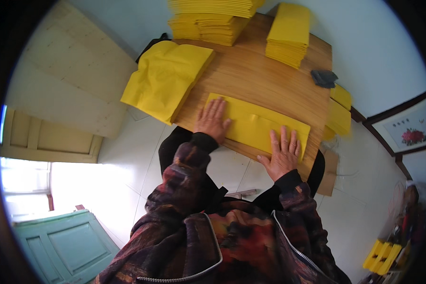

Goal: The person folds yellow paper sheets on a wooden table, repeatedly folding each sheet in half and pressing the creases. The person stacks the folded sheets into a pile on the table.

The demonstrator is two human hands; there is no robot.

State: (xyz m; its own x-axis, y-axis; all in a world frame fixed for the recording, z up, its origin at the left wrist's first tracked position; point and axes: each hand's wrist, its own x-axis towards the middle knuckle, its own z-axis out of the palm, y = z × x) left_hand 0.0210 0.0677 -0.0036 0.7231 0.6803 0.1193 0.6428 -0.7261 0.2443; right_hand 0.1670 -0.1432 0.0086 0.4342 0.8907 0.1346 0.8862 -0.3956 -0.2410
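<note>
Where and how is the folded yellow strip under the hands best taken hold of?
Probably take the folded yellow strip mid-way along its near long edge, from the person's side, with a shallow grip. It lies flat, that edge runs close to the near edge of the table, and the left hand and right hand leave that middle uncovered.

Yellow strip (251, 124) on worktop (255, 71); left hand (212, 122) flat on its 9 o'clock end, right hand (284, 154) flat on it at 5. From strip: yellow pile (168, 75) 10 o'clock, tall stack (206, 28) 11, narrow stack (290, 31) 1, grey bundle (323, 78) 2.
</note>
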